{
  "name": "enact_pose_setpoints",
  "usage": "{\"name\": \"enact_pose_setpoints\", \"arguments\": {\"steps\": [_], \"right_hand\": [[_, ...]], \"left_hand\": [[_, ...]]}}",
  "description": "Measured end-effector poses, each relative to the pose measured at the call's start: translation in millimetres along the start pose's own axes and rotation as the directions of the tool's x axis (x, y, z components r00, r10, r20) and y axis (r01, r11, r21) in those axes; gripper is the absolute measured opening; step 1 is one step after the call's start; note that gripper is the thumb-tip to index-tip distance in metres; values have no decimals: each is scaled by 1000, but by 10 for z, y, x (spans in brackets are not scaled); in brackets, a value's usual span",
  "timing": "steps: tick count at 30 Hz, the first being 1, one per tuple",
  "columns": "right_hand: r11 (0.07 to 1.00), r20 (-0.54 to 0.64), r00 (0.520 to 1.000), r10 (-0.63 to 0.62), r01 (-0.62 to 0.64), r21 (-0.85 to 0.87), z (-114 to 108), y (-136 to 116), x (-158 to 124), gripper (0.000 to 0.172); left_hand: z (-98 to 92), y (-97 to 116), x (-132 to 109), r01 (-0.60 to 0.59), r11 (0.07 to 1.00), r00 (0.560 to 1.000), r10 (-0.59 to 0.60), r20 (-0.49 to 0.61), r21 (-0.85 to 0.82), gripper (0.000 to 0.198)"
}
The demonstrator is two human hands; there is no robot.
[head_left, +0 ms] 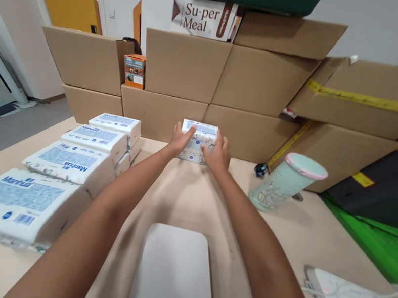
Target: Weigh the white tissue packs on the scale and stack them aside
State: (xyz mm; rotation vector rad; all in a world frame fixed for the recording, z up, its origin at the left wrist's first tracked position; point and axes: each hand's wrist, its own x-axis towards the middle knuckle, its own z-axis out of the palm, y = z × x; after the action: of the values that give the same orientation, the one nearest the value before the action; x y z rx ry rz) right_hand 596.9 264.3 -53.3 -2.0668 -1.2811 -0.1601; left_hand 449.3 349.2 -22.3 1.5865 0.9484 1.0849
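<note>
Head cam: L hand [179, 140] & R hand [218, 154] pinching stacked white pkgs [197, 144] btwn them, nr cardboard boxes [163, 112].

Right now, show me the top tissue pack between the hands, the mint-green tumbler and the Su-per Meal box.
Top tissue pack [205, 130]: head view, upper face.
Mint-green tumbler [276, 186]: head view, body.
Su-per Meal box [199, 18]: head view, printed front.
</note>
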Motion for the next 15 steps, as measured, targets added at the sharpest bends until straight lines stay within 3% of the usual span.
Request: {"name": "enact_pose_setpoints", "arguments": {"steps": [3,5,8,10,12,13,15], "right_hand": [[990,-89,995,-49,60,125,-108,67,-43,108],[979,-139,984,-112,133,152,-271,74,-144,111],[967,-179,955,-235,249,60,-629,37,-402,107],[946,-184,929,-321,323,-18,-898,-12,-640,103],[923,-176,906,-384,383,-43,-1146,-69,-911,99],[917,-167,902,-397,396,-43,-1248,-95,-1053,97],[921,-145,910,-388,387,-37,-1393,-132,-1351,95]], "left_hand": [[-9,348,-323,-175,958,984,175,17,227,106],[-26,626,-598,-327,873,943,327,63,362,107],[7,1107,-1066,-524,691,836,529,146,499,99],[77,1451,-1404,-625,595,754,628,193,504,88],[128,1762,-1750,-684,583,710,670,216,439,75],[116,1881,-1920,-692,611,711,670,215,385,70],[-36,1993,-2256,-655,709,754,637,163,259,66]]}}
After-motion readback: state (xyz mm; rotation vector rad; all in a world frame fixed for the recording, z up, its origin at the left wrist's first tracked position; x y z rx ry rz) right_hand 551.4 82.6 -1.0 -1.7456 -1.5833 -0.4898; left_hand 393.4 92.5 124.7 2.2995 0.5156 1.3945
